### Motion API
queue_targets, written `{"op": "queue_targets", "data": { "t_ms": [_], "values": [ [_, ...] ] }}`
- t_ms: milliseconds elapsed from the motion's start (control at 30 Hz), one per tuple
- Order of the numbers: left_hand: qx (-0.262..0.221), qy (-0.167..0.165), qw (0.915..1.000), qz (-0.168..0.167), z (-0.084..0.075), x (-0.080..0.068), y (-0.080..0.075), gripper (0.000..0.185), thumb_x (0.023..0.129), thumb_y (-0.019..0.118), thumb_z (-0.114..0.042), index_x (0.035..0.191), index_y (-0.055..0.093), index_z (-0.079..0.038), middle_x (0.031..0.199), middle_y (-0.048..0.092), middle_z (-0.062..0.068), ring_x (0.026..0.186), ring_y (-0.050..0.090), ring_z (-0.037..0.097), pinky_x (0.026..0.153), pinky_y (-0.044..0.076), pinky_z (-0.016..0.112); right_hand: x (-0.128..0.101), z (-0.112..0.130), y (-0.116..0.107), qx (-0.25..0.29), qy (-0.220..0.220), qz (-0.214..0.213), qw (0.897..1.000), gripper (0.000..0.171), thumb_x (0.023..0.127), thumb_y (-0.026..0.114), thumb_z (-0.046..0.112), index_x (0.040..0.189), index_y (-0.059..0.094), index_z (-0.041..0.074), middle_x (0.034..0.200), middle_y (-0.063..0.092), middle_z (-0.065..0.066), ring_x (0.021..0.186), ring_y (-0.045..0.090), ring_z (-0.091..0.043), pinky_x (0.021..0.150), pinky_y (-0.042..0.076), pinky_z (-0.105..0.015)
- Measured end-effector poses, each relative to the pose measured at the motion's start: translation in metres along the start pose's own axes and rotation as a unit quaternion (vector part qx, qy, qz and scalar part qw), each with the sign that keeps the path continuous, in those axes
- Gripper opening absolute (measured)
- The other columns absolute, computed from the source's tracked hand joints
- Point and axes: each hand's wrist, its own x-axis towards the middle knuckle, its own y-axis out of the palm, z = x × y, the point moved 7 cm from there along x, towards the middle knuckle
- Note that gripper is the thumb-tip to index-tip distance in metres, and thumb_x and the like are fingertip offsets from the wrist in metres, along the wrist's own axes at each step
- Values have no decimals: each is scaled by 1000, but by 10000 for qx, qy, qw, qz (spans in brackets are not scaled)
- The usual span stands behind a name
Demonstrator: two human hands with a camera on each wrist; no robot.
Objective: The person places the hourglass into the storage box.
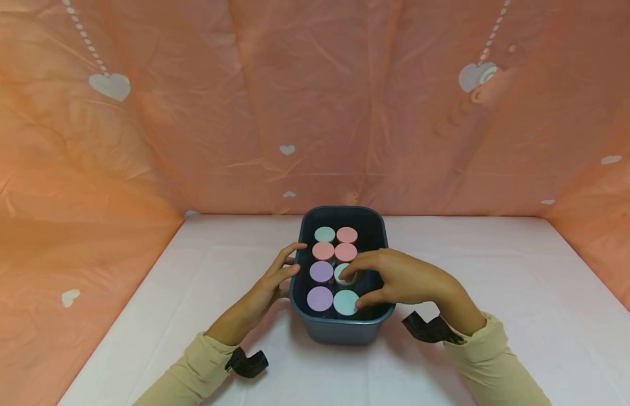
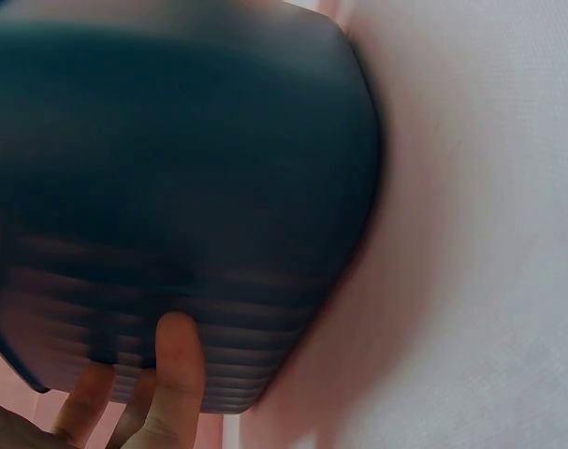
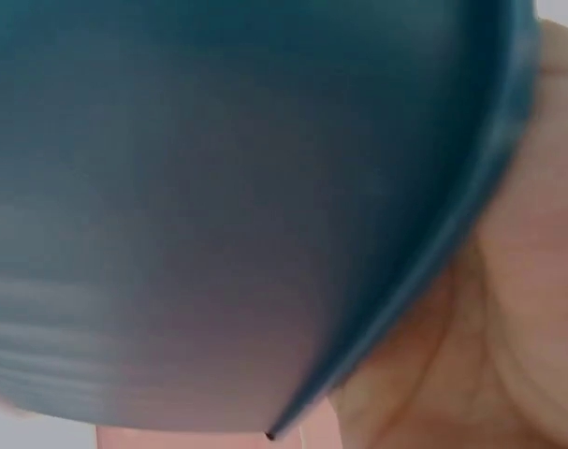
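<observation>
Right hand (image 1: 403, 279) reaches into the dark blue ribbed plastic tub (image 1: 340, 330), fingers pinching a round mint-lidded jar (image 1: 342, 273); left hand (image 1: 274, 279) rests straight-fingered against the tub's smooth wall.

White tablecloth (image 1: 497, 316); orange heart-print backdrop (image 1: 345, 101)

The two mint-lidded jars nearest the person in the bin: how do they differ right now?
The nearest mint lid shows nearly whole, with only the right hand's thumb at its edge; the mint lid behind it is partly covered by that hand's fingertips. The nearest sits in the row by the bin's near wall, the other one row back. Both are round, mint, and in the right-hand column.
</observation>
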Motion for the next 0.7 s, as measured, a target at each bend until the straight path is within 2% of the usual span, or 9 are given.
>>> {"op": "queue_targets", "data": {
  "t_ms": [167, 300, 600, 700],
  "values": [
    [26, -25, 10000, -34, -1, 0, 0, 50, 101, 36, -42, 149, 29, -34, 140, 26, 14, 117, 56, 40, 99, 41, 54, -5, -5, -8, 22, 58, -136, 9999, 43, 82, 80, 39, 119, 68, 22, 114, 69, 13, 108, 64, -5, 97, 52, -33],
    [7, -19, 10000, -5, 0, -1, 0, 50, 101, 36, -42, 149, 29, -34, 141, 25, 14, 118, 55, 39, 100, 40, 54, -9, -10, -13, 17, 42, -258, 9997, 43, 85, 76, 41, 122, 67, 22, 117, 69, 12, 111, 63, -6, 98, 51, -35],
    [-2, -44, 10000, -6, 0, -1, 0, 49, 101, 37, -43, 149, 29, -35, 141, 24, 14, 118, 56, 39, 100, 40, 53, -15, -17, -22, 56, 183, -480, 9987, 38, 90, 69, 46, 125, 66, 29, 119, 67, 13, 112, 61, -8, 97, 50, -41],
    [-18, -58, 10000, -33, 1, 0, -1, 49, 101, 37, -43, 149, 29, -35, 140, 24, 14, 119, 54, 39, 98, 41, 50, -16, -18, -24, 63, 224, -542, 9983, 38, 90, 70, 46, 125, 65, 31, 119, 67, 13, 111, 60, -7, 97, 50, -38]
  ]
}}
